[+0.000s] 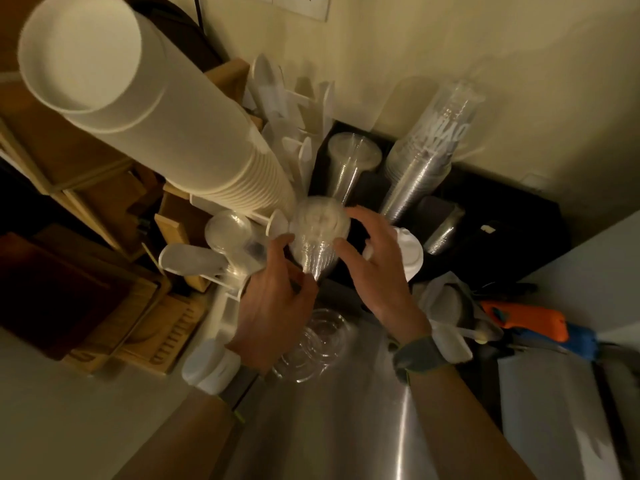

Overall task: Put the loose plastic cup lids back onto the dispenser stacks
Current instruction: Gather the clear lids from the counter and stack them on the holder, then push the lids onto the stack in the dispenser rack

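Fingers (pixel 341 245) of your both hands spread, cupping clear lid stack (pixel 318 237) in dispenser; loose lids (pixel 317 344) on steel worktop (pixel 346 427). Thin, light, slippery plastic: grip rims.

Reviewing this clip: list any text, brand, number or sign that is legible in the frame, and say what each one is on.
Nothing can be read with confidence.
Tall stack of clear plastic cups by the wall: large white printed letters, seen inverted and blurred; unreadable.
Small white tag on the black dispenser box: too small to read.
Orange and blue tool at the right: no visible lettering.
White paper cup stack: plain.
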The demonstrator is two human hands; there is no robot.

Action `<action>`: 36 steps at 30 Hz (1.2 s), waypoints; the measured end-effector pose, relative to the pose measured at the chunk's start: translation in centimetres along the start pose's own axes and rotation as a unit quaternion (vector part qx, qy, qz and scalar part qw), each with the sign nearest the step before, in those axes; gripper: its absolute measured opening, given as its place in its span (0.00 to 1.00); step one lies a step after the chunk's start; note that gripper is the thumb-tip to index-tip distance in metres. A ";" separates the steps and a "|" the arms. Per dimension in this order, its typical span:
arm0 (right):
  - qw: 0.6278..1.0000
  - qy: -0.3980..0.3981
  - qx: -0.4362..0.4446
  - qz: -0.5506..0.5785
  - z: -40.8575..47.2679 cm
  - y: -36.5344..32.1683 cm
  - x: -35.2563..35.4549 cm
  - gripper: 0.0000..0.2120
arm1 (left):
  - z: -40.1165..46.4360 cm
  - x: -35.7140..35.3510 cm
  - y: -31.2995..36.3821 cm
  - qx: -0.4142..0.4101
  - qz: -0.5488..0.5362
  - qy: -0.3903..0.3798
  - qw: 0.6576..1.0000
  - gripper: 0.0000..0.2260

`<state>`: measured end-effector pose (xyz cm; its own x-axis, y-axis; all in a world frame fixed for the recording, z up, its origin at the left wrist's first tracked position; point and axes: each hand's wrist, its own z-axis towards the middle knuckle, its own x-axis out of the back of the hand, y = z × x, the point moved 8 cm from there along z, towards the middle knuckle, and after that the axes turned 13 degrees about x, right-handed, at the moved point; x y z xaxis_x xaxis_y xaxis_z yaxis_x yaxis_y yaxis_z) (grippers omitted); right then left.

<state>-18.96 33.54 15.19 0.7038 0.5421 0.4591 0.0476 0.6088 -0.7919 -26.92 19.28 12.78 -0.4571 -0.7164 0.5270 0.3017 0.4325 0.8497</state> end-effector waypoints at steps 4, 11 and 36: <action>0.998 0.068 -0.017 0.004 -6.6 1.5 -0.2 0.14 | -3.2 -0.6 -4.1 0.014 0.013 -0.067 0.998 0.09; 0.992 -0.043 -0.086 -0.080 -14.5 7.4 -3.7 0.14 | -5.9 -2.9 -11.5 0.115 0.039 -0.156 0.980 0.10; 0.977 -0.073 -0.047 -0.196 -17.8 8.7 -4.5 0.27 | -2.4 -6.4 -12.9 0.075 0.165 -0.161 0.970 0.26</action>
<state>-9.03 26.09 -0.94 0.5094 0.3587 0.7822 0.3635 0.7342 -0.5734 -25.91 16.97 -1.59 -0.6018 -0.3269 0.7286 0.3624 0.7012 0.6140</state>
